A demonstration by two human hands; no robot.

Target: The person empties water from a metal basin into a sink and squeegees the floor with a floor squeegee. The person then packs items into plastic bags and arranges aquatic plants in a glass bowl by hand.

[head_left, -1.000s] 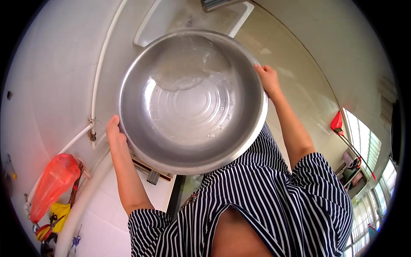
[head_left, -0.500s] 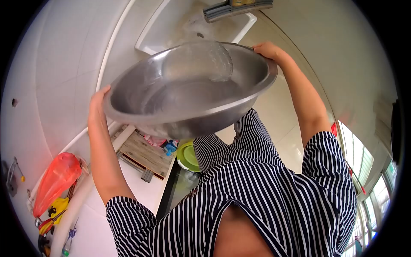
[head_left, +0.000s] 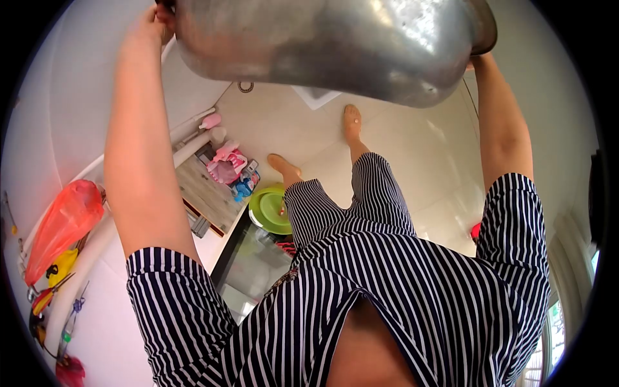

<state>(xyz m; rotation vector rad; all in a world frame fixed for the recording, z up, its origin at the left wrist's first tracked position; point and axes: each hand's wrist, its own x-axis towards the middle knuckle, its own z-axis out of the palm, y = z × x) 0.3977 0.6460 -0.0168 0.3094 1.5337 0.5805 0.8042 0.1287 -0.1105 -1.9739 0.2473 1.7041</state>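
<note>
Metal basin (head_left: 322, 48), rounded, mottled grey: held aloft over the glossy floor (head_left: 429, 151), its mouth turned away, its broad span set crosswise, dipping slightly rightward. Its rim is gripped by the left hand (head_left: 160, 24) and, mostly hidden, the right hand (head_left: 474, 63).

I read lateral clearance between the right forearm (head_left: 507, 132) and the striped trousers (head_left: 380, 187). The metal basin (head_left: 322, 48) obstructs forward passage; the red bag (head_left: 68, 222) and wall pipe (head_left: 87, 274) narrow the left side.
</note>
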